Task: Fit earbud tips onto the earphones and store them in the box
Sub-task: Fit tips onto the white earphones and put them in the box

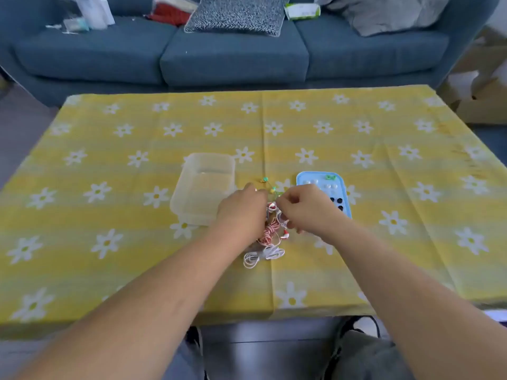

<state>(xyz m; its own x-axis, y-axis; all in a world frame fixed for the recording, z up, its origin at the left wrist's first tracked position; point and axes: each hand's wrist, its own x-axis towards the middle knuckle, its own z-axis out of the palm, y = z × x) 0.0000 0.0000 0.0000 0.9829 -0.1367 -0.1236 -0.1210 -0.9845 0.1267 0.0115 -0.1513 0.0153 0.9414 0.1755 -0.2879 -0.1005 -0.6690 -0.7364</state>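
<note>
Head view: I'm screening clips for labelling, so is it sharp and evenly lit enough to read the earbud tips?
Head view: soft even light, no strong glare; wide-angle distortion bows the table edges; slight blur leaves the earbud tips on the blue tray as dots, and left hand and right hand cover part of the earphones.

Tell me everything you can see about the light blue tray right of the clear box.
The light blue tray is a shallow rounded rectangle, plastic by its look, lying flat on the yellow daisy tablecloth. It holds small white tips, black tips and a green piece at its far edge. The right hand hides its near left corner; contact cannot be told.
</note>
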